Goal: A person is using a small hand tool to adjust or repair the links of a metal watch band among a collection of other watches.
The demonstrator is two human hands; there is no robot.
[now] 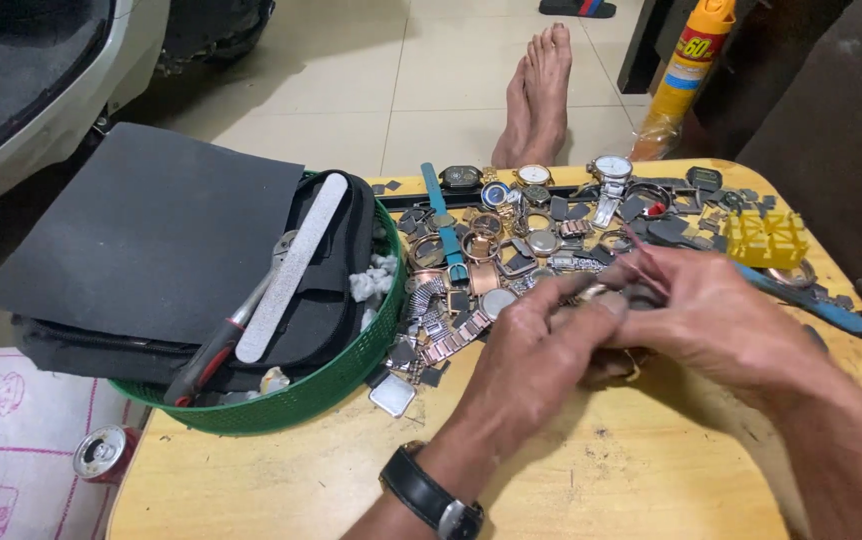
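left hand [541, 335] and right hand [696, 320] both pinched shut on a small watch part [596, 293], held just above the yellow table [591, 470] beside the watch pile [521, 240]. probably best kept low over the table, grip light, so nothing pings off into that pile.

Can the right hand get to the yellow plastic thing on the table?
Probably yes. The yellow holder sits just beyond the right hand, with only flat watch parts between. But that hand is busy pinching a small part together with the left hand.
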